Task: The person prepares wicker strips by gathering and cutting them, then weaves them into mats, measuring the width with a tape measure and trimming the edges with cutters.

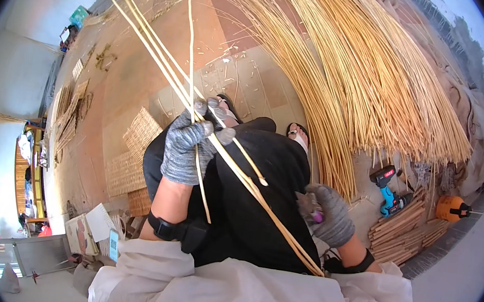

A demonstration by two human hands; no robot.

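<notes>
My left hand [188, 145], in a grey knit glove, is closed around several pale wicker rods [266, 204]. The thicker ones slant from the upper left across my black trousers to my lap. One thin rod [191, 38] crosses them at the hand, and a short one ends above my knee. My right hand [333, 218], gloved alike, grips a small dark metal tool [309, 206] with a purple part [318, 217]; its exact kind is partly hidden by the fingers. This hand is held at the right of my lap, apart from the rods.
A large spread of long wicker rods [374, 88] lies on the floor ahead and right. Beside it are a blue cordless drill [390, 198], cut sticks [403, 232] and an orange spray bottle [450, 208]. Woven mats [135, 145] lie at the left; offcuts litter the floor by my feet.
</notes>
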